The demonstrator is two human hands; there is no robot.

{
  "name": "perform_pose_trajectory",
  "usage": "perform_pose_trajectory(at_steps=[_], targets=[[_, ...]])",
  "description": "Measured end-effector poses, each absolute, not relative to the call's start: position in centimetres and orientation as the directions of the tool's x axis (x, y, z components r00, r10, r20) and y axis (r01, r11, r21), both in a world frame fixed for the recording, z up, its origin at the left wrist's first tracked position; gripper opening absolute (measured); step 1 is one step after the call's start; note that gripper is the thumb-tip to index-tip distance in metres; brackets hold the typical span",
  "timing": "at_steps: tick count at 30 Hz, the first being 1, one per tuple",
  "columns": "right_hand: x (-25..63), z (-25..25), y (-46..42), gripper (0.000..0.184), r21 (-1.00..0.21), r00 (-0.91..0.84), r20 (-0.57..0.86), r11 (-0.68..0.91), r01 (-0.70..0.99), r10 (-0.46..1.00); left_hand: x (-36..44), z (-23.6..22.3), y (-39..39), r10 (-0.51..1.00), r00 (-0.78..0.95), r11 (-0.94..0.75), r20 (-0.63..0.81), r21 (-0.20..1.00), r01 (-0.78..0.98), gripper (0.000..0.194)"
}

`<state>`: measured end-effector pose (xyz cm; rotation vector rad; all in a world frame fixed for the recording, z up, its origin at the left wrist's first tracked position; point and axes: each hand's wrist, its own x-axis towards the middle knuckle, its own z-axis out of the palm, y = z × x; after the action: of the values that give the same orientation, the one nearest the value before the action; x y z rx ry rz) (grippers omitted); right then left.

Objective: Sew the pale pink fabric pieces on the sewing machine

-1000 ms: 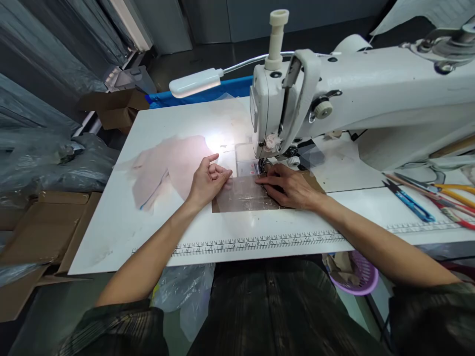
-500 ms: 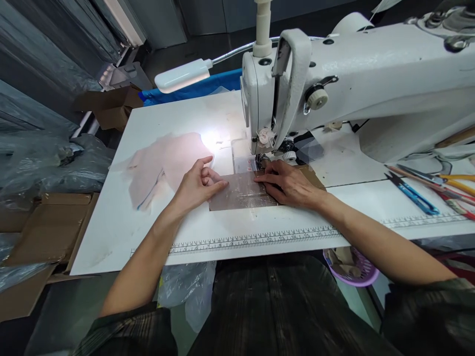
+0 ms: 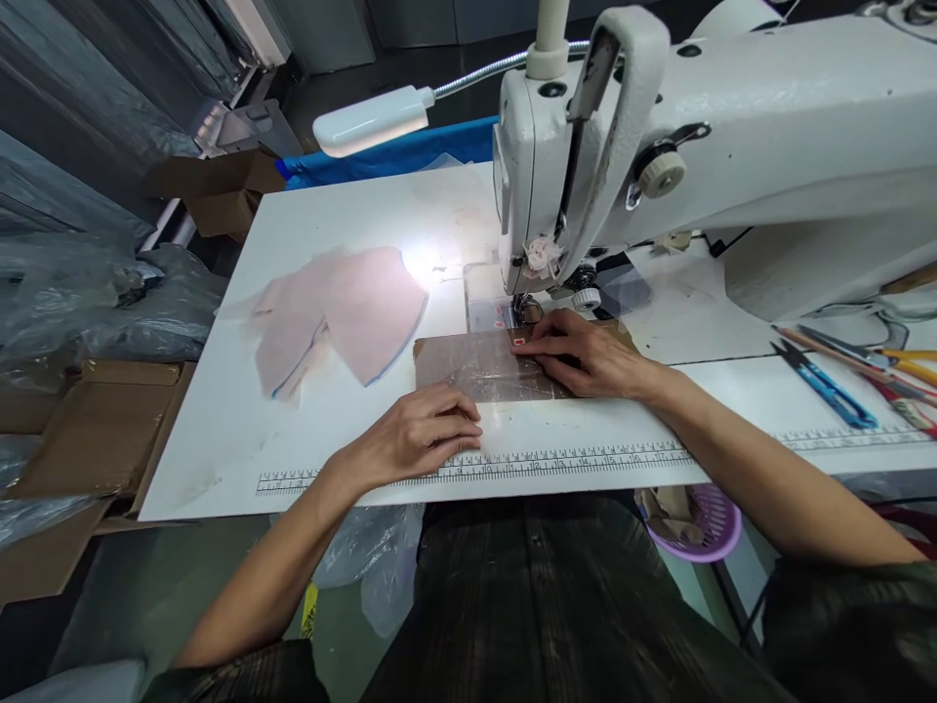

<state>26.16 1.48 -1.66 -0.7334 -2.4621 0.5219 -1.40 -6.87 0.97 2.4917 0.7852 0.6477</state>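
My right hand [image 3: 586, 356] is just in front of the presser foot [image 3: 521, 310] of the white sewing machine [image 3: 538, 186]. Its fingertips are closed at a small red-and-white label [image 3: 519, 343] on the edge of a brownish, clear-topped sheet [image 3: 468, 369]; the thumb is partly hidden. My left hand [image 3: 428, 430] lies palm down on the white table [image 3: 205, 420], fingers slightly bent and holding nothing, by the sheet's front left side. To the left, pale pink fabric pieces [image 3: 366, 308] with blue edges lie flat.
A lit lamp [image 3: 375, 119] hangs over the table's back. Blue thread snips [image 3: 827, 386] and orange-handled scissors [image 3: 908, 361] lie at the right. A printed ruler [image 3: 542, 463] follows the front edge. Below are a purple basket [image 3: 721, 527] and, leftward, cardboard boxes [image 3: 95, 430].
My left hand has left the sheet's left edge, come toward the front and turned palm down. My right hand stays by the presser foot; the red-and-white label now shows at its fingertips.
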Motion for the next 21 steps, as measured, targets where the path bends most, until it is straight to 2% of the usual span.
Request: perform_pose_trajectory(at_steps=[4,7,13,21], targets=[[26.3,-1.8,1.5,0.034,-0.410,-0.775,0.380,0.843,0.349,0.505,-1.5,1.1,-7.0,0.620,0.702,-0.752,0.351,0.522,0.403,0.011],[26.0,-1.9,1.3,0.035,-0.358,-0.792,0.358,0.856,0.373,0.495,-1.1,1.5,-7.5,0.632,0.681,-0.748,0.370,0.522,0.410,0.009],[25.9,-1.6,1.2,0.035,-0.438,-0.758,0.409,0.838,0.325,0.508,-0.1,0.3,-8.0,0.607,0.671,-0.784,0.426,0.461,0.416,0.006],[26.0,-2.0,1.4,0.034,-0.453,-0.746,0.418,0.831,0.324,0.519,-0.4,-0.4,-7.9,0.580,0.667,-0.809,0.468,0.426,0.405,0.012]])
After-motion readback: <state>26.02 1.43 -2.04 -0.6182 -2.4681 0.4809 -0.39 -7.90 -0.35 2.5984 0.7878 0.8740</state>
